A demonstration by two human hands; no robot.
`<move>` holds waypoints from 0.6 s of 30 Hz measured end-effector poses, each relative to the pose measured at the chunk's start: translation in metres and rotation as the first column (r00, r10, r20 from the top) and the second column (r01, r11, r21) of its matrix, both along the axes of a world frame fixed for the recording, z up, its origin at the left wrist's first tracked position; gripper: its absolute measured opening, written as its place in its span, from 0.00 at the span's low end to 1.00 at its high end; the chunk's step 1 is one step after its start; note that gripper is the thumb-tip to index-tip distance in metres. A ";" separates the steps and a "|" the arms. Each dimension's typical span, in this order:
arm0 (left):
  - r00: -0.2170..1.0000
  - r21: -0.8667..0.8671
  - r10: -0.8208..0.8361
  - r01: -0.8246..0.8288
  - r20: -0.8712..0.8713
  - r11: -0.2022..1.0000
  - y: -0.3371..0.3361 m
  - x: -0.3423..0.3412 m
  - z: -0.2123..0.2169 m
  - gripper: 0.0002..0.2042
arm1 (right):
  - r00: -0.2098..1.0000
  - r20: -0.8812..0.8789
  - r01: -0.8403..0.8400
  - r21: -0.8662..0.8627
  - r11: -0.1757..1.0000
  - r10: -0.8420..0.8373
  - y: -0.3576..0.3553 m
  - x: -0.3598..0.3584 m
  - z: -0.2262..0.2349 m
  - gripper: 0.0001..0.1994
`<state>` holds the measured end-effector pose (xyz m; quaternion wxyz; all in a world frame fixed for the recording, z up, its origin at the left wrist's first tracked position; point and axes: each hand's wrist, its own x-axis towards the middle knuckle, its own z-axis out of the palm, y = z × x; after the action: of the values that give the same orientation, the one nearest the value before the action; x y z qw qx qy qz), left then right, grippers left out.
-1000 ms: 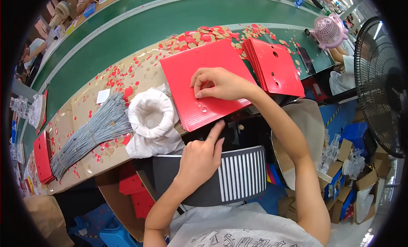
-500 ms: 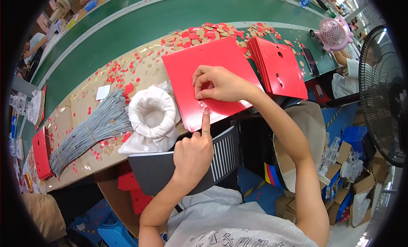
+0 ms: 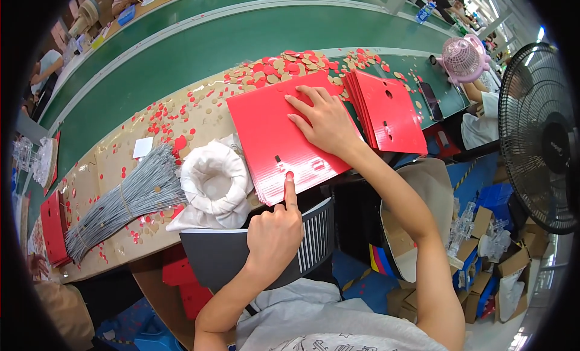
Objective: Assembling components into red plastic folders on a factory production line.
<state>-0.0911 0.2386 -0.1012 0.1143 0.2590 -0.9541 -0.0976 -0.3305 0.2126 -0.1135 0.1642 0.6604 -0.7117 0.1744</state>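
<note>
A stack of flat red corrugated sheets (image 3: 260, 124) lies at the table's front edge, its lower edges fanned slightly. My right hand (image 3: 327, 122) is open on the top sheet, fingers spread toward its upper part. The index finger of my left hand (image 3: 273, 236) stretches out, its tip on a small round spot near the sheet's lower edge. The other left fingers are curled, and nothing shows in them. Just above that fingertip is a small dark slot (image 3: 278, 159). Left of the stack sits a white cloth bag (image 3: 211, 213) with a rolled rim.
Right of the stack leans a pile of red sheets with holes (image 3: 396, 121). Red and brown cut-out discs (image 3: 284, 65) are scattered behind. Left of the bag lies a bundle of grey ties (image 3: 124, 197). A black fan (image 3: 538, 139) and a pink fan (image 3: 464, 58) stand to the right.
My right hand has opened from a pinch and moved up and right across the sheet, uncovering the dark slot. My left fingertip stays near the lower edge. The whole view has shifted slightly.
</note>
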 end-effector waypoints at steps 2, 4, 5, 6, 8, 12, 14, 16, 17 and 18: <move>1.000 0.014 0.005 -0.005 -0.015 1.000 -0.001 -0.001 0.002 0.30 | 0.997 0.056 -0.043 -0.042 0.998 0.045 -0.001 -0.003 -0.004 0.16; 0.999 0.029 0.018 -0.017 -0.027 0.999 -0.001 -0.001 0.003 0.30 | 0.989 0.113 -0.089 -0.084 0.992 0.098 -0.002 -0.001 -0.002 0.16; 0.999 0.033 0.020 -0.019 -0.028 0.999 -0.001 0.000 0.003 0.29 | 0.992 0.102 -0.066 -0.068 0.995 0.073 -0.003 0.001 0.000 0.14; 0.999 0.033 0.022 -0.021 -0.031 0.999 -0.002 0.000 0.003 0.29 | 0.995 0.087 -0.043 -0.057 0.997 0.048 -0.005 0.001 0.003 0.13; 0.999 -0.015 0.014 -0.015 -0.040 1.000 -0.001 -0.001 0.002 0.31 | 0.985 0.167 -0.053 0.004 0.999 0.051 -0.010 -0.002 0.011 0.12; 0.998 -0.068 -0.023 0.019 -0.058 0.998 -0.002 -0.001 0.000 0.33 | 0.972 0.221 -0.092 0.031 0.995 0.083 -0.032 -0.025 0.029 0.13; 0.997 -0.094 -0.015 0.008 -0.070 0.996 -0.004 -0.001 -0.001 0.32 | 0.968 0.242 -0.070 0.022 0.997 0.063 -0.044 -0.028 0.025 0.17; 0.998 -0.085 -0.006 0.001 -0.057 0.996 0.000 -0.001 -0.001 0.31 | 0.988 -0.029 -0.150 0.106 0.983 0.154 -0.052 -0.035 0.015 0.22; 0.998 -0.089 -0.002 -0.004 -0.064 0.996 0.003 -0.001 -0.001 0.31 | 0.979 0.163 -0.159 0.210 0.965 0.126 -0.058 -0.041 0.014 0.23; 0.997 -0.093 0.005 -0.011 -0.074 0.996 0.002 -0.002 -0.002 0.31 | 0.978 0.156 -0.167 0.201 0.965 0.136 -0.062 -0.041 0.019 0.23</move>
<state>-0.0930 0.2402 -0.1032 0.1617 0.2534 -0.9517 -0.0620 -0.3716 0.1502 -0.0945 0.0279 0.7127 -0.6834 0.1556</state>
